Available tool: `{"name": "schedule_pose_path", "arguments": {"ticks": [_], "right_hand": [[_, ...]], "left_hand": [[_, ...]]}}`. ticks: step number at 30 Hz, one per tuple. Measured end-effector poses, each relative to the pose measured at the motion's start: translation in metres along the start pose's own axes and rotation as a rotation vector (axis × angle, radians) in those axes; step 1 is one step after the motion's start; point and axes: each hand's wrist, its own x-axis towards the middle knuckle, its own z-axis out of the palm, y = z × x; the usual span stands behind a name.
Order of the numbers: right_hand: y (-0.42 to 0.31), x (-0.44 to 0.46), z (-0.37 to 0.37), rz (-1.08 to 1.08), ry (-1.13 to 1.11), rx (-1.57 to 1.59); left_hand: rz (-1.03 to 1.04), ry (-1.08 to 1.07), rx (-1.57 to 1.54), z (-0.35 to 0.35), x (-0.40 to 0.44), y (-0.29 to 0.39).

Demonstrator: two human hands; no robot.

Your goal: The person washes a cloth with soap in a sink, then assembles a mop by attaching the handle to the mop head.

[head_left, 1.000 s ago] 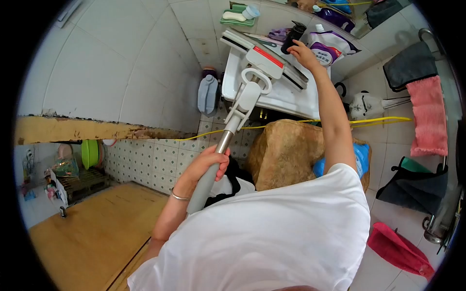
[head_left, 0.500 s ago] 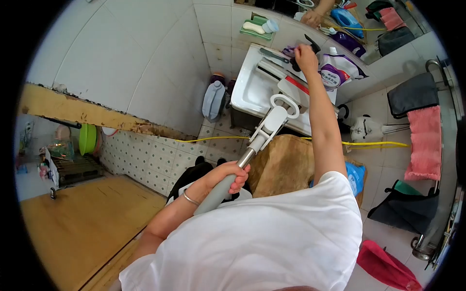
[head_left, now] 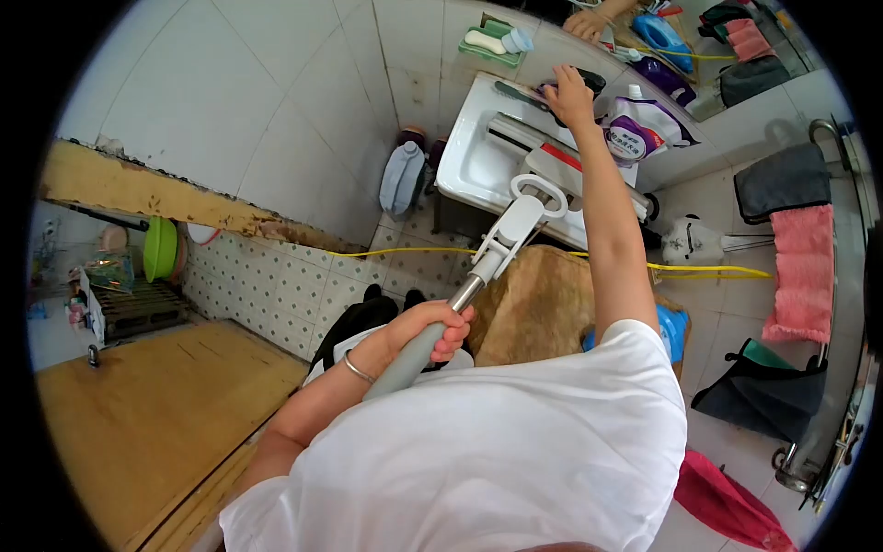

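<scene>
My left hand point(head_left: 430, 331) is wrapped around the grey grip of a mop point(head_left: 418, 361). Its metal pole and white lever slant up toward the sink, where the long mop head with a red strip lies across the basin. Over the back of the white sink point(head_left: 460, 166) reaches my right hand point(head_left: 572, 99), fingers stretched and apart, holding nothing I can see. Just beside those fingers is a black tap point(head_left: 590, 83), partly covered by the hand. A dark green-grey brush-like tool point(head_left: 517, 95) rests on the sink's back ledge.
A white and purple detergent pouch point(head_left: 639, 129) stands right of the sink. Above it hangs a green soap dish point(head_left: 495, 44). A yellow hose point(head_left: 405, 250) crosses below the sink. Cloths, including a pink towel point(head_left: 798, 271), hang at right. A grey-white jug point(head_left: 402, 179) stands on the floor.
My right hand has shifted slightly up and left, its fingers spreading beside the black tap, whose raised lever now looks lower. My left hand stays on the mop grip.
</scene>
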Motion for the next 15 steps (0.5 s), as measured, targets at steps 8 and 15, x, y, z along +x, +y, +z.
{"name": "schedule_pose_path", "arguments": {"ticks": [8, 15], "right_hand": [[-0.066, -0.037, -0.059, 0.225, -0.578, 0.621], [-0.104, -0.07, -0.086, 0.66, -1.155, 1.065]], "left_hand": [[0.078, 0.143, 0.166, 0.005, -0.014, 0.003], [0.156, 0.241, 0.354, 0.011, -0.027, 0.004]]}}
